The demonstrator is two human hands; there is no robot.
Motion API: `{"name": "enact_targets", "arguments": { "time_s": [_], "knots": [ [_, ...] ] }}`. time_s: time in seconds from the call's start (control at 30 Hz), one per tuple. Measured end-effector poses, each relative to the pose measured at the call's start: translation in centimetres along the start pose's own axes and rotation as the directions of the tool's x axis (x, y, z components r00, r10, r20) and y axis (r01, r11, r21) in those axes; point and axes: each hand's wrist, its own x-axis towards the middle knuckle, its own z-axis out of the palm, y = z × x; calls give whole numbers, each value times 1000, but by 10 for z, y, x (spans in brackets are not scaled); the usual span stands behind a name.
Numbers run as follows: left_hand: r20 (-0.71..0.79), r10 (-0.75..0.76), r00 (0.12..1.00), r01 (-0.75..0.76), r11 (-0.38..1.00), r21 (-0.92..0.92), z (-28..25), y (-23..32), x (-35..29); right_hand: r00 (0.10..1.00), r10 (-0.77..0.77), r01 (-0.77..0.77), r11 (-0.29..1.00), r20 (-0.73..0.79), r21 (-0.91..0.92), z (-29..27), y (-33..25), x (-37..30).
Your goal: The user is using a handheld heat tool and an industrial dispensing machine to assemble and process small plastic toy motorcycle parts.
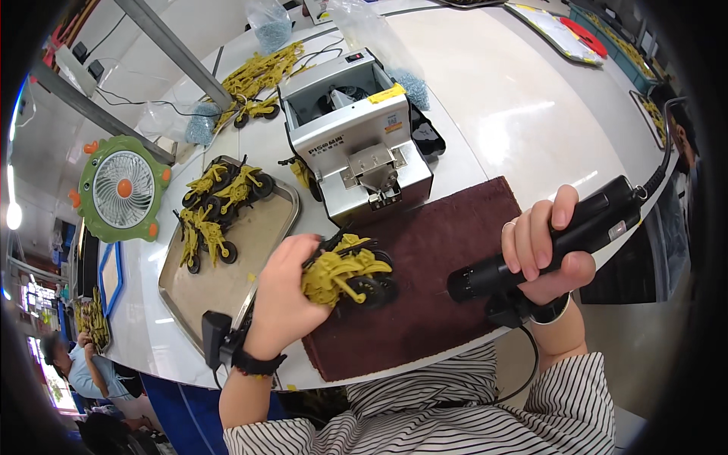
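Observation:
My left hand [287, 292] is closed around a yellow toy motorcycle [337, 274] with black wheels, above the left part of a dark brown mat [425, 334]. My fingers cover part of the toy. In my right hand [542, 246] is a black electric screwdriver [485, 277], fingers wrapped round its body. Its tip points left toward the motorcycle, with a gap between them. A cord runs from its back end to the upper right. Just beyond the mat stands a silver box-shaped screw feeder [356, 144] with an open top.
Left of the mat lies a metal tray [254, 227] holding several yellow toy motorcycles [220, 199]. A green fan [123, 188] stands farther left. Yellow parts [262, 72] are heaped at the back, near clear bags of small pieces [271, 34]. Another person [91, 371] sits at lower left.

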Motion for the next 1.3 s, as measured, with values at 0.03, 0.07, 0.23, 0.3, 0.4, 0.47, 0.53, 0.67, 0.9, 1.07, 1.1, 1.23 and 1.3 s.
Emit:
{"name": "enact_targets", "arguments": {
  "time_s": [0.03, 0.07, 0.23, 0.3, 0.4, 0.47, 0.53, 0.67, 0.9, 1.07, 1.1, 1.23, 1.3],
  "knots": [
    [-19, -6, 1000, 6, 1000, -1, -5, 1, -3, 1000, 0, 0, 1000, -8, -2, 0, -1, -1],
    [-9, -47, 999, 47, 998, -47, -9, 1, -9, 1000, -9, 9, 1000, -4, -3, -1, -2, -2],
    [180, -208, 962, 228, 968, -102, -23, 31, -34, 1000, -6, 6, 1000, -9, -2, -3, 0, -3],
    [295, -155, 943, 175, 984, -40, -14, 38, -41, 1000, 3, -3, 1000, -7, -2, -2, 1, -2],
    [416, -189, 890, 184, 982, 51, 12, 34, -52, 1000, 4, -4, 1000, -4, -19, -2, 0, -3],
    [402, -195, 895, 181, 981, 72, 18, 35, -55, 1000, 4, -4, 1000, 1, -12, -2, 1, 0],
    [222, -134, 966, 116, 989, 94, 18, 38, -56, 1000, 5, -5, 1000, -2, -14, 0, 1, 0],
    [240, -289, 927, 242, 947, 210, 8, 48, -55, 998, -25, 22, 998, -60, -57, 3, 3, 2],
    [73, -133, 988, 108, 955, 278, -29, 64, -46, 999, -46, 46, 999, 3, -7, -2, -9, 1],
    [61, 183, 981, -193, 944, 269, 5, 92, 20, 951, -301, 302, 953, -68, 15, -1, -49, -9],
    [123, 219, 968, -245, 930, 274, 21, 90, 32, 937, -340, 343, 939, -84, 20, 1, -58, -12],
    [230, 141, 963, -227, 884, 408, 79, 73, 54, 918, -376, 377, 926, -128, -14, 2, -73, -33],
    [241, 108, 964, -214, 854, 475, 84, 68, 56, 913, -377, 369, 926, -157, -78, 0, -73, -47]
  ]
}}
